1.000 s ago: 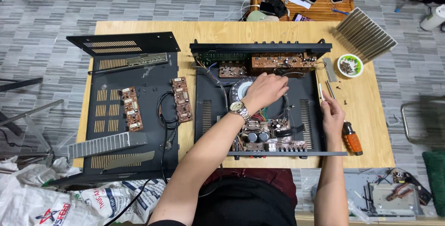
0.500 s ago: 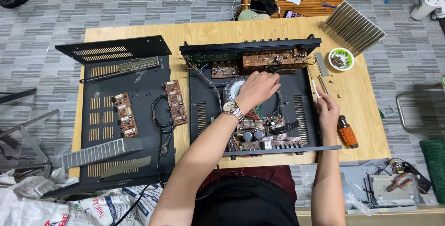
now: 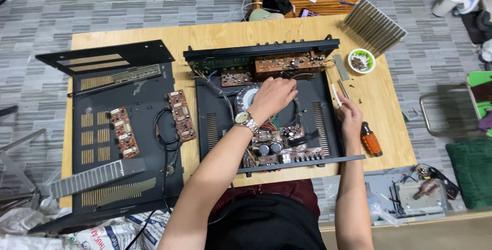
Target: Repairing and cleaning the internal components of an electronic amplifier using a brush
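Left hand (image 3: 274, 97) lies palm-down on toroidal transformer (image 3: 245, 99), mostly hiding it, inside open amplifier chassis (image 3: 266, 109) at table (image 3: 215, 34) centre. Right hand (image 3: 349, 118) at chassis right edge pinches thin white stick (image 3: 336, 95); fingertips indistinct.

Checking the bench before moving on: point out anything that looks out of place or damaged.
Nothing looks broken or spilled. The finned heat sink juts past the table's far right corner, and two circuit boards lie loose on the removed cover.
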